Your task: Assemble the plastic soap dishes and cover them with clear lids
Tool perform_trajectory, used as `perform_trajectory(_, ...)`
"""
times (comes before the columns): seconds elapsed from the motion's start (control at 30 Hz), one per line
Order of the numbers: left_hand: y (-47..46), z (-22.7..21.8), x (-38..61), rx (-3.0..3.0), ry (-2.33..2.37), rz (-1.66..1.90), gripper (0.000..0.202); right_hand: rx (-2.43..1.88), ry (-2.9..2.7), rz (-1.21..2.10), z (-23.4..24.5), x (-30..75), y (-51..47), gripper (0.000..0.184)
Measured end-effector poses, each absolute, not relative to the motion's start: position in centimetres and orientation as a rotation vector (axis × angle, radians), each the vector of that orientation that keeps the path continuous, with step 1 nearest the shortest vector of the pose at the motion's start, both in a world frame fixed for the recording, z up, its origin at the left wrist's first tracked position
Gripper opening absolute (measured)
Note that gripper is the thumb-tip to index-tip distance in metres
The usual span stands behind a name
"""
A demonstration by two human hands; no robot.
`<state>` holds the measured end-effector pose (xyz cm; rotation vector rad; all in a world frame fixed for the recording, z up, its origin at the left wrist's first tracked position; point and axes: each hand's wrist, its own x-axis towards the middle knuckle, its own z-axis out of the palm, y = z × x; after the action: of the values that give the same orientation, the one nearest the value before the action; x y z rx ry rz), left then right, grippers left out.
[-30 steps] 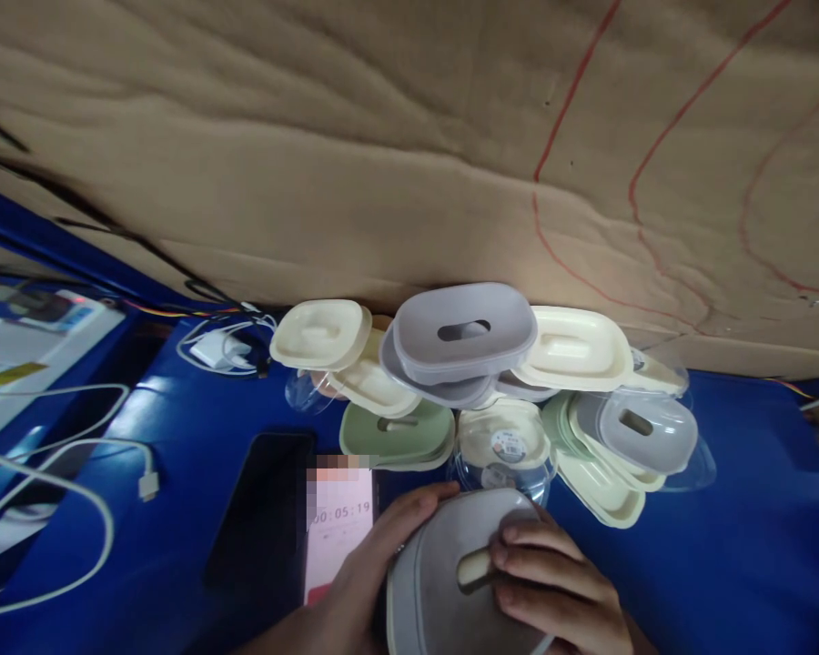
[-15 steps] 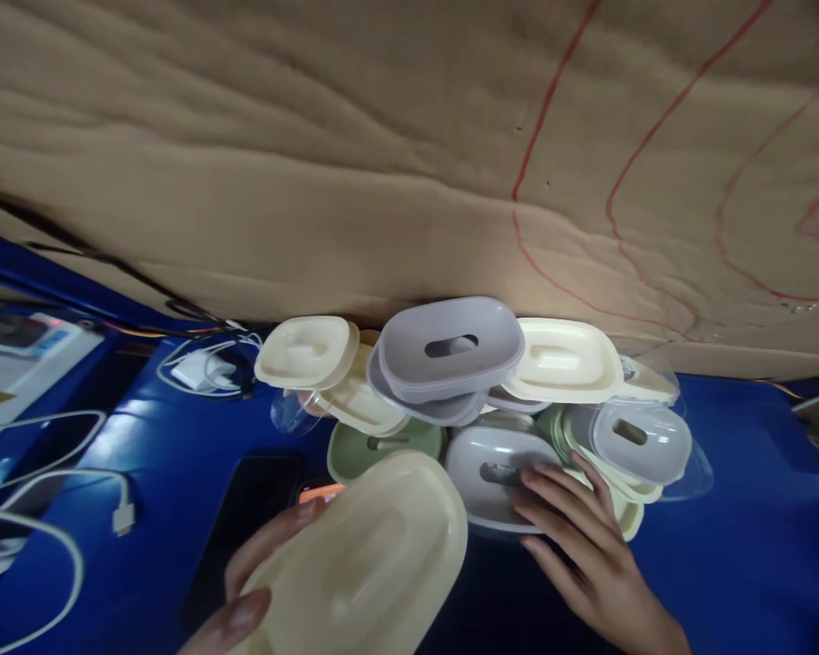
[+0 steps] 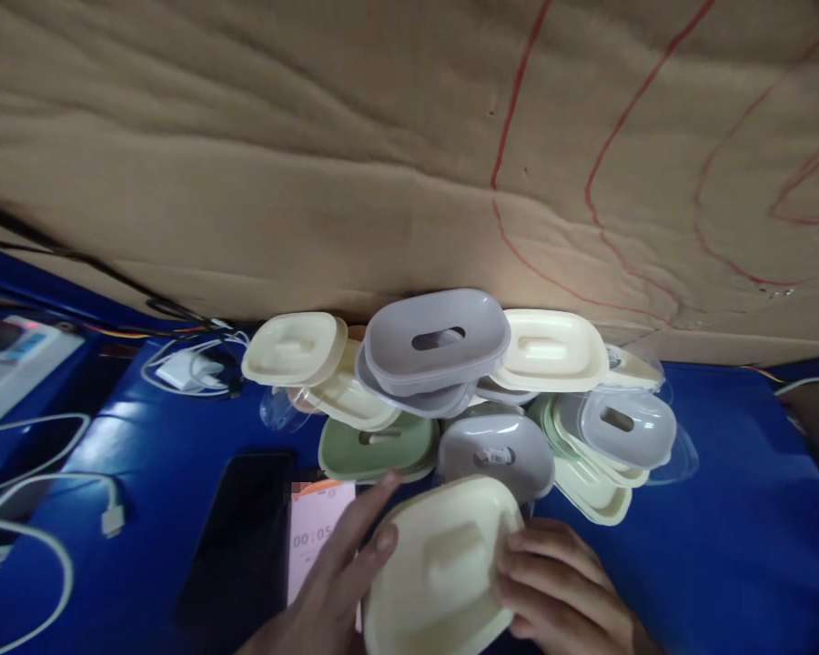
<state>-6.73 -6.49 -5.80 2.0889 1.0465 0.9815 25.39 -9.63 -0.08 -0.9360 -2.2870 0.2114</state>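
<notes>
A cream rounded plastic dish [image 3: 443,564] with a raised bar in its middle is tilted toward me, low in the view. My left hand [image 3: 334,573] holds its left edge, with finger and thumb near the rim. On the opposite edge, my right hand [image 3: 563,582] has its fingers bent over the rim. Just beyond stands a grey dish [image 3: 495,455] with a slot and a small white label. To its left lies a green dish [image 3: 375,446].
Stacked grey dishes [image 3: 440,337] and cream dishes [image 3: 550,350] lean near the brown paper wall [image 3: 314,182]. More pieces sit right, including a grey slotted one [image 3: 628,428]. A dark phone [image 3: 238,546], a lit phone [image 3: 320,518] and white cables [image 3: 61,546] lie left on the blue surface [image 3: 743,473].
My right hand has left the grey dish and taken the cream dish's right edge. The cream dish has moved right and turned. The lit phone's screen now shows.
</notes>
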Motion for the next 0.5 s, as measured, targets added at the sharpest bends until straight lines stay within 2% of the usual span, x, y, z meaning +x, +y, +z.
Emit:
perform_trajectory(0.07, -5.6, -4.5, -7.6, 2.119, 1.022, 1.083, 0.111, -1.038, -2.177, 0.138, 0.1, 26.2, -9.6, 0.024)
perform_trajectory(0.17, -3.8, -2.2, -8.1, 2.195, 1.071, 1.120, 0.074, -1.167, -2.091, 0.023, -0.2, 27.5, -9.2, 0.032)
perform_trajectory(0.27, -2.1, -0.4, -7.4, 2.313, 1.256, 1.093, 0.054, -1.241, -2.103, 0.050, -0.5, 28.2, -8.3, 0.040)
perform_trajectory(0.4, -1.1, 0.0, -6.2, 2.406, 1.257, 1.081, 0.042, -1.223, -2.103, 0.004, -0.9, 28.5, -7.6, 0.036)
perform_trajectory(0.5, -1.2, -0.3, -6.3, 2.395, 1.275, 1.081, 0.045, -1.176, -2.105, -0.042, -1.1, 28.6, -7.8, 0.031)
